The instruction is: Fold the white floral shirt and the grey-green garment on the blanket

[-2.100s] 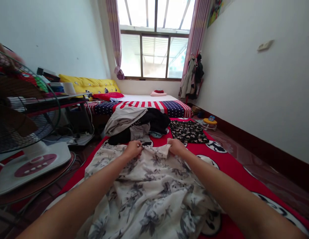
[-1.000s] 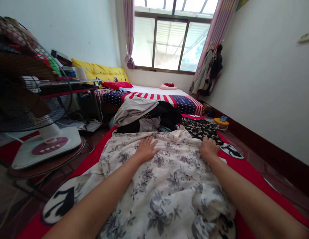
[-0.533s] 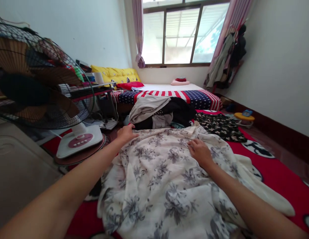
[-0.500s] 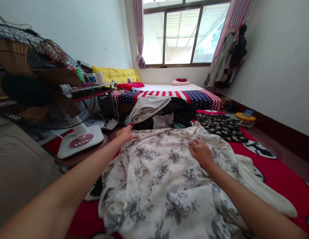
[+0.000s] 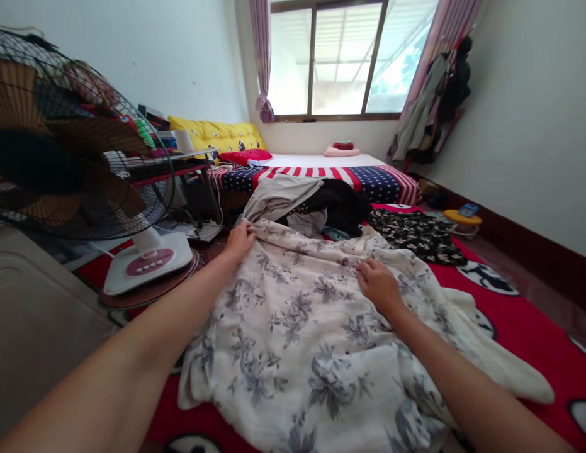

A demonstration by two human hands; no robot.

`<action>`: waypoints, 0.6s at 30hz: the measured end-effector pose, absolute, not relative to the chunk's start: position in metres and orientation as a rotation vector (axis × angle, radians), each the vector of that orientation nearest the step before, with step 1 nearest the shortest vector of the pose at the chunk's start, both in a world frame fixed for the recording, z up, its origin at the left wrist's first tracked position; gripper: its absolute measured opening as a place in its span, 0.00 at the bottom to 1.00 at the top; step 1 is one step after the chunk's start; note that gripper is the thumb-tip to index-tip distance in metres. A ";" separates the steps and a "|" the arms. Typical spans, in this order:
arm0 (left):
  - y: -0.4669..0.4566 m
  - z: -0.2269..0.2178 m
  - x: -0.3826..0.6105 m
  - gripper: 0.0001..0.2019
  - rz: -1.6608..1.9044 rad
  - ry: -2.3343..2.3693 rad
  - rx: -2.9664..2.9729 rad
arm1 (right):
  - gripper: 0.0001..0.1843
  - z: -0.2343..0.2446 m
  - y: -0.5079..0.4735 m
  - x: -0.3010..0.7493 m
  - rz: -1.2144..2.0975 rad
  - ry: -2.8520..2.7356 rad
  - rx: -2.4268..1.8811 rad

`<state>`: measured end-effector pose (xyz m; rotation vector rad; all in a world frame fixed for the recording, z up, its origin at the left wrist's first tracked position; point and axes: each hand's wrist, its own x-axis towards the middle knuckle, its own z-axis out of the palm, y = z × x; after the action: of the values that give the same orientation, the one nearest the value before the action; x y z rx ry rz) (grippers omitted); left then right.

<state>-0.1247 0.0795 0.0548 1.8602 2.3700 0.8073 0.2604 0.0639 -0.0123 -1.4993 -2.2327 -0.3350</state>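
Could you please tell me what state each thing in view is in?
White floral garment: spread out, wrinkled, far left edge raised.
Left hand: fingers closed on that raised edge.
Right hand: on the garment, fingers bent; grip unclear.
Black floral garment: laid out flat.
Clothes pile: heaped, unfolded.
Electric fan: upright, blades apparently motionless.
Left curtain: gathered and tied.
Yellow stool: upright, a blue object on it.
Jackets: hanging.
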 end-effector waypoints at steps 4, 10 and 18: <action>0.067 0.038 -0.109 0.32 0.809 2.335 1.937 | 0.13 -0.013 0.065 0.261 -0.305 -2.232 -1.507; 0.014 0.033 -0.051 0.23 0.803 1.652 2.520 | 0.15 -0.014 0.065 0.260 -0.336 -2.237 -1.503; 0.008 0.004 -0.034 0.32 0.132 1.712 2.542 | 0.23 -0.013 0.064 0.276 -0.244 -2.283 -1.641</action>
<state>-0.0341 0.0084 0.0036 2.5423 1.7123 0.1317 0.2760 0.0640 -0.0134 -1.6406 -2.2827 -0.2439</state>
